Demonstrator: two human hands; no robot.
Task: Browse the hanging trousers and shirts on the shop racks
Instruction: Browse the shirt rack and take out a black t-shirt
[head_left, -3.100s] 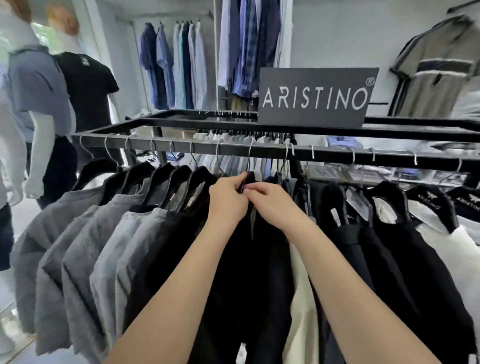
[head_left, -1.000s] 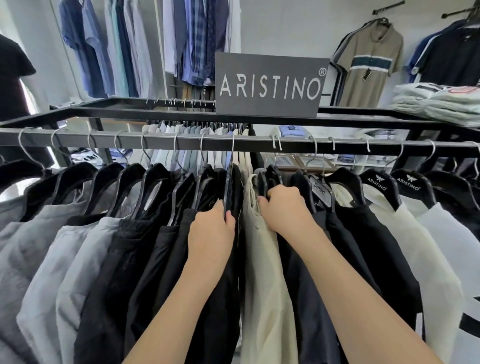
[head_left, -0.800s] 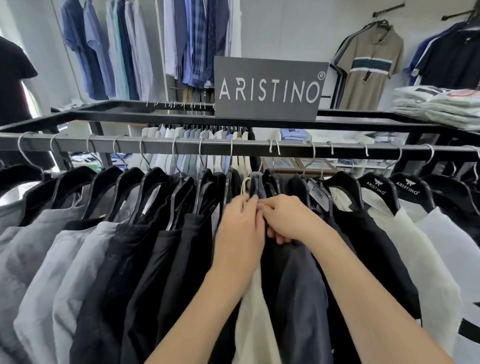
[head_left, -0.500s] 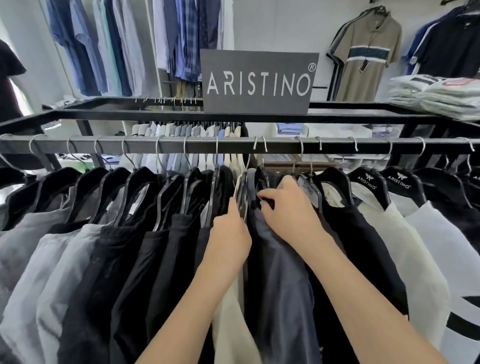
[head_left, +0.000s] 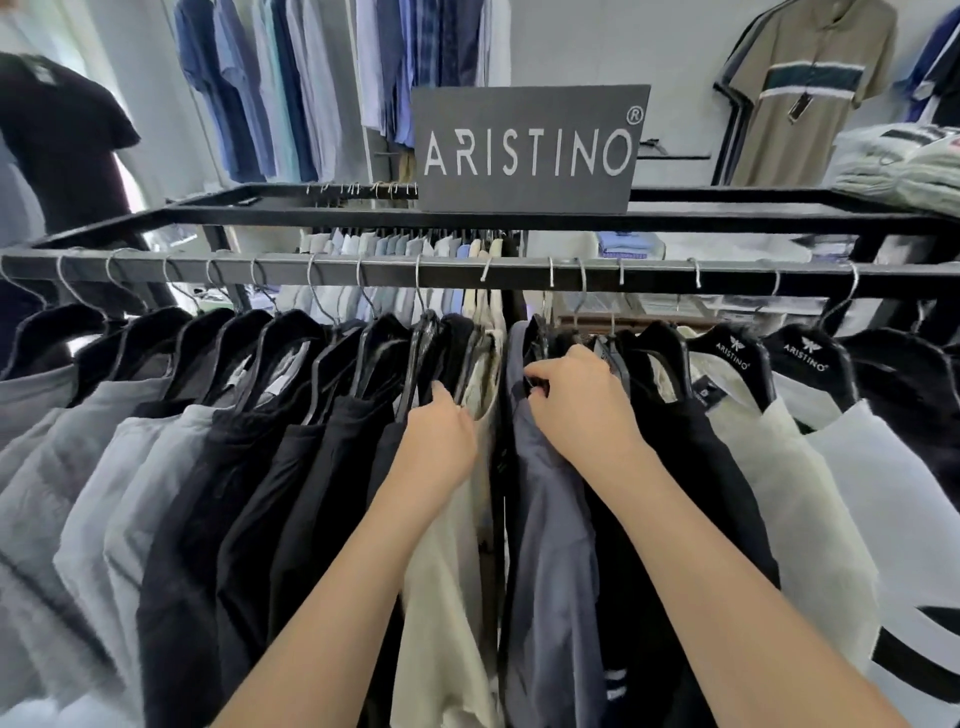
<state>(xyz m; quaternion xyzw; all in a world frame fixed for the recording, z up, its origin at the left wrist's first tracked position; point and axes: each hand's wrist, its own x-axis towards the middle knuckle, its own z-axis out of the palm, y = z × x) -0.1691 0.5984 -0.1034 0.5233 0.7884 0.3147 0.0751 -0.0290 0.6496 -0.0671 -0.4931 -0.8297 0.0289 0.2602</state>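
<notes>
Head view, the only view. I take the grey sign (head_left: 530, 148) with the word ARISTINO as the landmark; it stands on the upper frame of the rack, and the rail (head_left: 467, 273) with the hangers runs just below it.

Below the sign and a little to the left, the left hand (head_left: 439, 447) lies with its back to the camera against the cream shirt (head_left: 447, 571). Its fingers are curled forward into the clothes, but their tips are hidden, so I cannot tell if they hold anything.

Directly under the sign, slightly to the right, the right hand (head_left: 582, 410) has its fingers bent around the neck part of the grey-blue shirt (head_left: 550, 545) near its hanger.

Compared with half a second ago, the two hands are further apart. The cream shirt has gone to the left side with the black shirts (head_left: 291, 493), and a dark gap now shows between it and the grey-blue shirt, below the sign.

I judge that the cream shirt is finished with and the grey-blue shirt is the one being looked at now. The browsing moves rightward along the rail, where the white shirts (head_left: 810, 493) are not yet reached.
</notes>
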